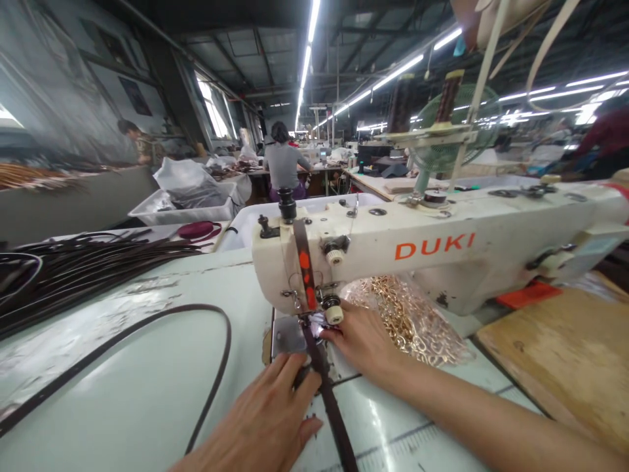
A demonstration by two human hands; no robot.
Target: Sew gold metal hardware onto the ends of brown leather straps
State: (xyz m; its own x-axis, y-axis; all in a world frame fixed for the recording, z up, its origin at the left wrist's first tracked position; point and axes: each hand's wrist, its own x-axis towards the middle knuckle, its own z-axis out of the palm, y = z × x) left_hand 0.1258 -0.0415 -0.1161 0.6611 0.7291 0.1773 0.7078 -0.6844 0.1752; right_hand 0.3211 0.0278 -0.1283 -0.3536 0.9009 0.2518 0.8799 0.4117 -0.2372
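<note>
At ten o'clock on the desk (142, 393) lies a heap of dark straps (93, 275). Near six o'clock, the left hand (268, 410) has bent fingers at the left edge of one strap (331, 398) (whether they pinch it, I cannot tell). This strap lies at three o'clock from those fingertips, its long axis running from five o'clock up towards eleven, into the sewing machine (363, 239). The right hand (368, 342), at two o'clock from the left, sits close beside it, fingertips partly hidden, grip unclear.

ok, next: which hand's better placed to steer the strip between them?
Probably the left hand: it's beside the dark strip, nearer the camera. The right hand reaches up to the sewing machine, fingertips partly hidden.
</note>
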